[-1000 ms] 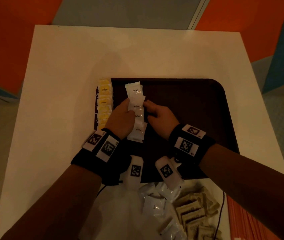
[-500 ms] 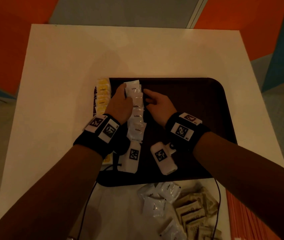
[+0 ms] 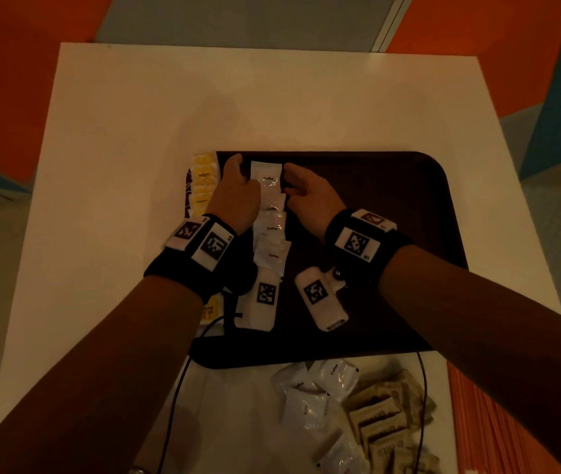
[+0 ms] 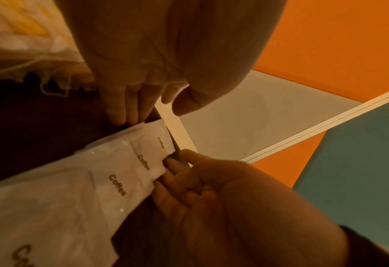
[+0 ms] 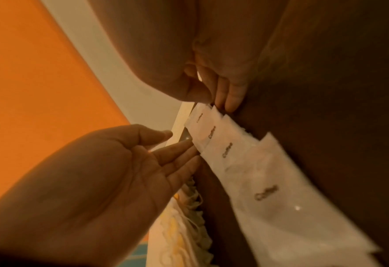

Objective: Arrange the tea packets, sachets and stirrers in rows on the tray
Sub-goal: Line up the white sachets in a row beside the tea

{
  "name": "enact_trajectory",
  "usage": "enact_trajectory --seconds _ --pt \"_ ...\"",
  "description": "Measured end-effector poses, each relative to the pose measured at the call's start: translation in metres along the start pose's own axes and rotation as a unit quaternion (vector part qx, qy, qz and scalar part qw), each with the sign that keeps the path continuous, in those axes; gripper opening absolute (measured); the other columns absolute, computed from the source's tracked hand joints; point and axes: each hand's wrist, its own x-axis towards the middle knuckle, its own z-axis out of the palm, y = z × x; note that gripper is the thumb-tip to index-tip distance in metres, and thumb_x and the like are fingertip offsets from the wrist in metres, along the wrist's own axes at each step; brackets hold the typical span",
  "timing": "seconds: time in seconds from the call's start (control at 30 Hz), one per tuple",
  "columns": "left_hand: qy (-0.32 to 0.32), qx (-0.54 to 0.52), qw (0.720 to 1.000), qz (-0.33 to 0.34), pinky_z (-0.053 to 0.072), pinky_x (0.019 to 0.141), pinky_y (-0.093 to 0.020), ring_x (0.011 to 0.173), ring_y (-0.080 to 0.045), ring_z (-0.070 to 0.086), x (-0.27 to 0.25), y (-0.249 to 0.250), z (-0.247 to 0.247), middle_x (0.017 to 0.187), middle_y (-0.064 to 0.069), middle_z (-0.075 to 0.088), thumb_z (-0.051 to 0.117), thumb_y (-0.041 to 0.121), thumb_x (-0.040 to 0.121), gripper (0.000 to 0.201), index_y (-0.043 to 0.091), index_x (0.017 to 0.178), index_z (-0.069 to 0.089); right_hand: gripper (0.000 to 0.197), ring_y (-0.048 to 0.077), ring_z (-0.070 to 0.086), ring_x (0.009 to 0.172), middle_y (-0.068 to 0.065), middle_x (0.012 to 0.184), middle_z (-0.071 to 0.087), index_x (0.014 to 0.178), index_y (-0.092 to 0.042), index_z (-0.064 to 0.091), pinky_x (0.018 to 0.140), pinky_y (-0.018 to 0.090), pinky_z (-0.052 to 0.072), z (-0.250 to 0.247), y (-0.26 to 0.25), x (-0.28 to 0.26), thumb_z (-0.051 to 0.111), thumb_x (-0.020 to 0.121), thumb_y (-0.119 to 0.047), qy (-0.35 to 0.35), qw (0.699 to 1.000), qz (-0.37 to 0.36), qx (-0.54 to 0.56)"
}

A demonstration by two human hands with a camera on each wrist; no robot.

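A dark brown tray [image 3: 392, 206] lies on the white table [image 3: 135, 131]. Yellow tea packets [image 3: 203, 183] form a column along its left edge. Beside them, white coffee sachets [image 3: 270, 227] overlap in a second column. My left hand [image 3: 239, 186] touches the left edge of the far sachet [image 3: 267, 176] with straight fingers. My right hand [image 3: 306, 189] touches its right edge. The left wrist view shows the left fingers [image 4: 131, 108] and the right fingers [image 4: 172, 173] flanking the sachets [image 4: 120, 171]. In the right wrist view the left fingers [image 5: 177, 151] lie flat against the sachets [image 5: 245, 171].
On the table in front of the tray lie loose white coffee sachets [image 3: 313, 398] and a heap of brown sachets [image 3: 385, 415]. Orange stirrers [image 3: 477, 422] lie at the near right. Most of the tray's right half is bare. Cables hang from both wrists.
Both hands have slid along the coffee column from its middle to its far end, one on each side. The far sachet now sits squarer with the column.
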Motion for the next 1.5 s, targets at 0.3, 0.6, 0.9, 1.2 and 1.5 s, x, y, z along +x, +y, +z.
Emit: enact_trajectory --seconds 0.3,0.6,0.9,1.2,1.5 --pt "0.007 -0.070 0.997 -0.002 0.045 0.095 -0.039 0.116 -0.029 0.051 -0.003 0.005 0.003 0.137 -0.014 0.046 0.034 0.005 0.094 0.061 0.016 0.147 0.006 0.058 0.023 0.043 0.129 0.008 0.144 0.041 0.139 -0.011 0.036 0.103 0.043 0.043 0.007 -0.001 0.009 0.048 0.086 0.009 0.013 0.999 0.001 0.048" --pt "0.009 -0.052 0.999 -0.003 0.040 0.095 -0.030 0.120 -0.020 0.045 -0.006 0.010 -0.004 0.140 -0.008 0.039 0.033 0.003 0.094 0.056 0.011 0.146 0.013 0.058 0.022 0.038 0.133 0.007 0.147 0.037 0.141 -0.012 0.033 0.105 0.040 0.041 0.006 -0.003 0.006 0.048 0.087 0.006 0.011 1.000 0.003 0.014" --pt "-0.016 -0.053 0.997 -0.058 0.037 0.107 -0.047 0.128 -0.031 0.042 -0.029 -0.001 -0.003 0.148 -0.011 0.033 0.037 0.013 0.091 0.063 0.020 0.147 0.009 0.049 0.024 0.042 0.131 0.009 0.142 0.043 0.135 -0.009 0.043 0.108 0.039 0.037 -0.002 0.015 -0.009 0.041 0.088 0.007 0.017 0.999 0.029 -0.015" --pt "0.020 -0.111 0.993 -0.035 0.043 0.093 -0.033 0.099 -0.011 0.047 -0.033 0.002 0.005 0.116 0.004 0.048 0.042 0.008 0.094 0.065 0.015 0.147 0.004 0.051 0.018 0.050 0.118 0.012 0.135 0.049 0.134 -0.008 0.043 0.099 0.035 0.046 0.009 0.018 -0.015 0.040 0.087 0.012 0.007 0.998 0.034 0.056" --pt "0.005 -0.113 0.993 -0.038 0.038 0.106 -0.039 0.128 -0.022 0.042 -0.035 0.002 0.006 0.146 -0.009 0.036 0.038 0.007 0.094 0.061 0.015 0.147 0.008 0.051 0.017 0.048 0.121 0.011 0.137 0.048 0.135 -0.007 0.042 0.101 0.031 0.044 0.005 0.012 -0.016 0.043 0.087 0.010 0.010 0.998 0.020 0.061"
